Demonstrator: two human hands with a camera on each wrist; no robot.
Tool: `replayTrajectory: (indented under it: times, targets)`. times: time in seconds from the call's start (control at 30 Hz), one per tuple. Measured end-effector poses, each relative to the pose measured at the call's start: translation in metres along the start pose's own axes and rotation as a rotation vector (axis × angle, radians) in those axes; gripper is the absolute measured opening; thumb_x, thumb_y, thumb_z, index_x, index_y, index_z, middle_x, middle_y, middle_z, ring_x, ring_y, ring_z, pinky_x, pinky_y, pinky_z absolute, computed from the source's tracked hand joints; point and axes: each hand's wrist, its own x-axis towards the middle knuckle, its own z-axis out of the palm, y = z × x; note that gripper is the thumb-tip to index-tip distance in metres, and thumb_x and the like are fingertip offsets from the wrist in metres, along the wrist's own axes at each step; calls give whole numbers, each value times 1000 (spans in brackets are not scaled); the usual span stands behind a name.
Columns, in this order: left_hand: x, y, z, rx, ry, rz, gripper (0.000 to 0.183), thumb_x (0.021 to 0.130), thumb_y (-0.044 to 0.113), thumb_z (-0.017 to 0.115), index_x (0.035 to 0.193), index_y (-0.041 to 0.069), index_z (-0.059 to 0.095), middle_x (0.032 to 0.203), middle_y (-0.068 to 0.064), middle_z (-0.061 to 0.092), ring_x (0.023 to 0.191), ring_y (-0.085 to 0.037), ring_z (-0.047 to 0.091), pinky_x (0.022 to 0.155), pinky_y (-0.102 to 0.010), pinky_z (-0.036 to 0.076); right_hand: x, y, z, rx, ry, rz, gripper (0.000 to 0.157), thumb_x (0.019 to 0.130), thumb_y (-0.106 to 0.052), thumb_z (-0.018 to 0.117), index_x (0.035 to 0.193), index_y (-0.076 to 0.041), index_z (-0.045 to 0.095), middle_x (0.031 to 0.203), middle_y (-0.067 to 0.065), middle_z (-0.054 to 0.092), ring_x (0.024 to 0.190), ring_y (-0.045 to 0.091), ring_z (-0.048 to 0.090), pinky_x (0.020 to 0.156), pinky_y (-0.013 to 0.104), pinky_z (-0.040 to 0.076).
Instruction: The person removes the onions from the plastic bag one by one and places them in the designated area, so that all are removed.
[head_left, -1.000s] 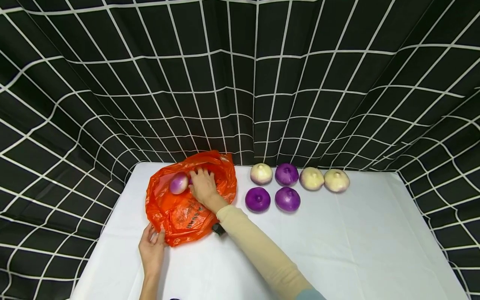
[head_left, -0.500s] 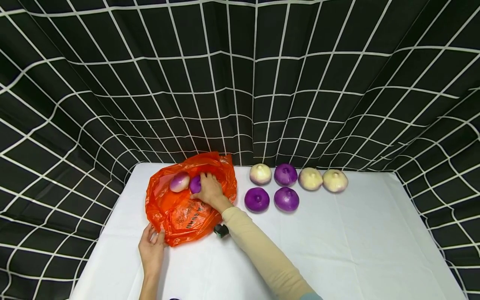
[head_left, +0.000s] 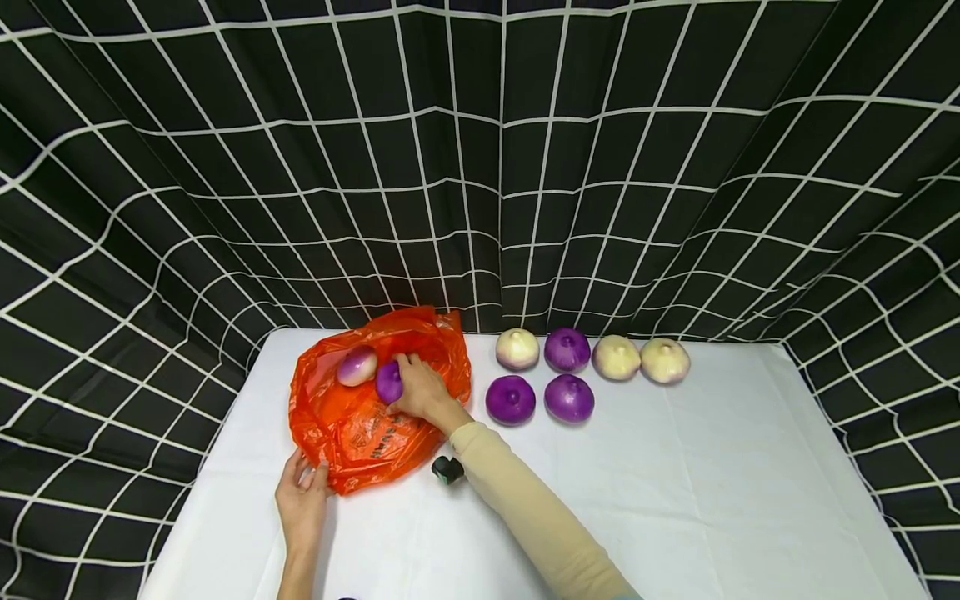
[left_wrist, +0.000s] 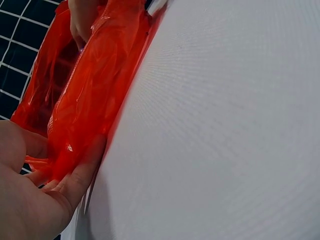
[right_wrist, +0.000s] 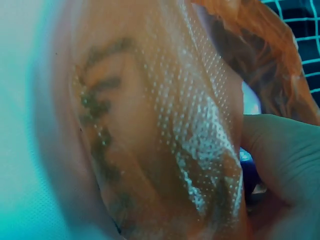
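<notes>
An orange plastic bag (head_left: 348, 446) lies mouth-open at the left of the white table. My left hand (head_left: 302, 504) pinches its near-left rim, the thumb inside and the fingers beneath in the left wrist view (left_wrist: 50, 200). Inside the bag, my right hand (head_left: 422, 388) grips a purple onion (head_left: 388, 382) from its right side. A purple-and-white onion (head_left: 357, 366) lies just left of that one, in the bag. In the right wrist view the bag's printed plastic (right_wrist: 165, 130) covers most of the picture, with a little of the purple onion (right_wrist: 248, 169) showing by the thumb.
Right of the bag stand two rows of onions: pale ones (head_left: 517, 348) and a purple one (head_left: 567, 350) behind, two purple ones (head_left: 511, 400) in front. A small dark green object (head_left: 447, 470) lies beside the right forearm. A black gridded curtain (head_left: 480, 167) encloses the table.
My right hand has drawn slightly right and nearer, and the purple onion, mostly covered by it before, now shows at its fingers. My left hand keeps its hold on the rim.
</notes>
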Motion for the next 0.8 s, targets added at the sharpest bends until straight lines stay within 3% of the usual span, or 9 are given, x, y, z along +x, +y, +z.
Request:
replayTrajectory:
  times: [0.8]
  targets:
    - [-4, 2, 2, -14, 18, 12, 56, 97, -3, 50, 149, -6, 29, 138, -29, 43, 76, 10, 57, 52, -14, 50, -32, -7, -22, 137, 171, -155, 90, 72, -34, 88, 143, -7, 42, 141, 9, 48, 125, 23, 50, 107, 33, 41]
